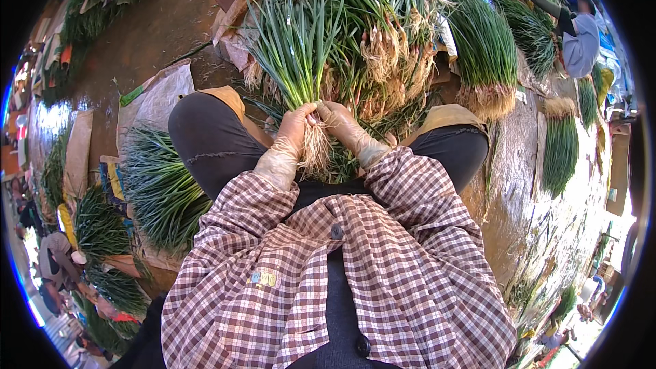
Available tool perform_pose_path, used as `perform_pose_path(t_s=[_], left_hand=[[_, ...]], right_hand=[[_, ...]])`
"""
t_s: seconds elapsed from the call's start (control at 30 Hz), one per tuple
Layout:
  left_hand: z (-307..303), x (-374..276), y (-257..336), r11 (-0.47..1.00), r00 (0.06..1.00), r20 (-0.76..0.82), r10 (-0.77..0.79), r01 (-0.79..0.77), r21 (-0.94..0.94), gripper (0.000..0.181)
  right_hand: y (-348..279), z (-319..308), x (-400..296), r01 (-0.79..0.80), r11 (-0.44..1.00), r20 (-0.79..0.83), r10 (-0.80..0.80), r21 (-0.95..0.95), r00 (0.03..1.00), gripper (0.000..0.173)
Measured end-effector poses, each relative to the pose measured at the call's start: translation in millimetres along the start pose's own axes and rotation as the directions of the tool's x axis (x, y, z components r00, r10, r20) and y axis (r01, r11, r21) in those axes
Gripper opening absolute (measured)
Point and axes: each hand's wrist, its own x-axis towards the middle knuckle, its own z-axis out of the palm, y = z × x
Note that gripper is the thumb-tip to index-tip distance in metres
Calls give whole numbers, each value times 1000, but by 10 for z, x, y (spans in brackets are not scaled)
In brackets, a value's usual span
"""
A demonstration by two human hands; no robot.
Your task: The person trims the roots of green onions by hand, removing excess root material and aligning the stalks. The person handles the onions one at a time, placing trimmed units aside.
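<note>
Between my knees, a bunch of green onions (302, 69) is held with its leaves pointing away from me and its pale roots hanging toward my lap. My left hand (294, 125) is closed around the bunch on one side, just above the roots. My right hand (341, 122) meets it from the other side, its fingers at the base of the stalks. Both hands seem to wear thin, pale translucent gloves. Just beyond lies a large heap of green onions (384, 46) with tangled roots. Loose leaves lie under my hands.
A pile of green onions (164, 184) lies beside my left knee. Right of the heap are a neat bundle (484, 51) and a smaller bundle (560, 148). A pale sack (159, 92) lies on the wet floor (148, 25). A person (581, 43) sits at the upper right.
</note>
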Motion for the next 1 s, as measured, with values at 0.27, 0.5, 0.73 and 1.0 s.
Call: perform_pose_path(t_s=[0.27, 0.5, 0.73, 1.0], left_hand=[[-56, 64, -36, 1000, 1000, -22, 0, 0, 22, 24], [-66, 47, -34, 1000, 1000, 7, -19, 19, 6, 24], [-17, 11, 10, 998, 998, -54, -28, 31, 61, 24], [-76, 60, -35, 998, 999, -39, -17, 20, 62, 21]], right_hand=[[-55, 1, -13, -16, 996, -20, 15, -87, 1000, 44], [50, 12, 52, 46, 993, -19, -49, -113, 999, 42], [-9, 2, 31, 66, 972, -48, -79, -225, 996, 43], [-76, 2, -9, 85, 950, -65, -109, -301, 992, 42]])
